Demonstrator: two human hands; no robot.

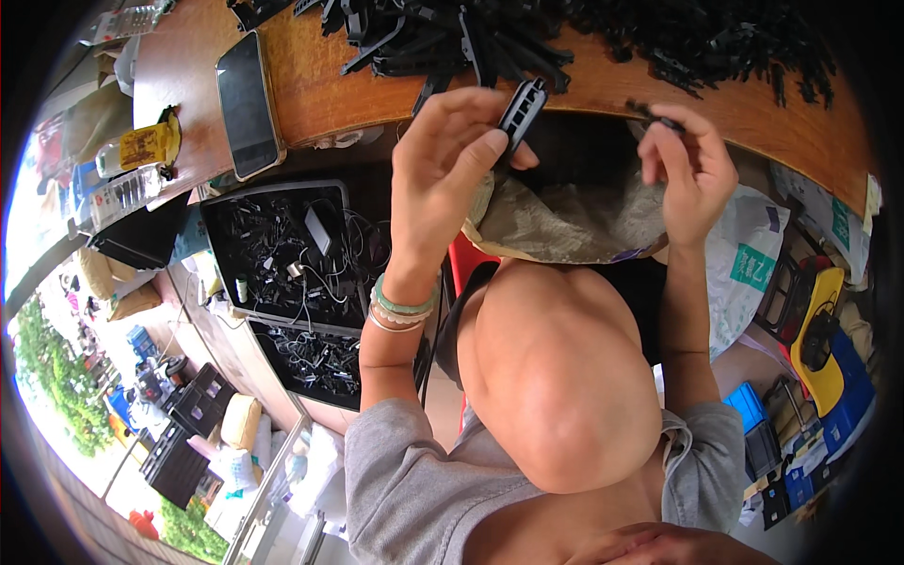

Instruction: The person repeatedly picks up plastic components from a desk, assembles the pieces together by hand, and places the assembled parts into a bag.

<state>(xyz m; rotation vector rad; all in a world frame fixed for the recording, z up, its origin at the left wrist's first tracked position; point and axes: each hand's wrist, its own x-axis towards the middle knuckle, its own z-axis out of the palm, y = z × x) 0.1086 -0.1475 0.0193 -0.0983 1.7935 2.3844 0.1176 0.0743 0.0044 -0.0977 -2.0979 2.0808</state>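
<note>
My left hand (450, 155) pinches a narrow black plastic part (524, 111) between thumb and fingers, just off the table's near edge. A row of rectangular slots runs along the part. My right hand (692, 168) is raised at the same height, its thumb and finger closed on a small dark piece (670, 123) too blurred to name. Beneath both hands, the mouth of a brown woven sack (565, 226) gapes over my lap. On the wooden table (325, 89), long black plastic parts (452, 47) lie heaped beyond my left hand, and smaller black parts (697, 42) beyond my right.
At the table's left lies a phone (248, 104), with a yellow-labelled item (146, 148) further left. Black trays (273, 245) of small black parts and cables stand below on the left. On the right are a white plastic bag (744, 268) and a yellow-and-black object (817, 339).
</note>
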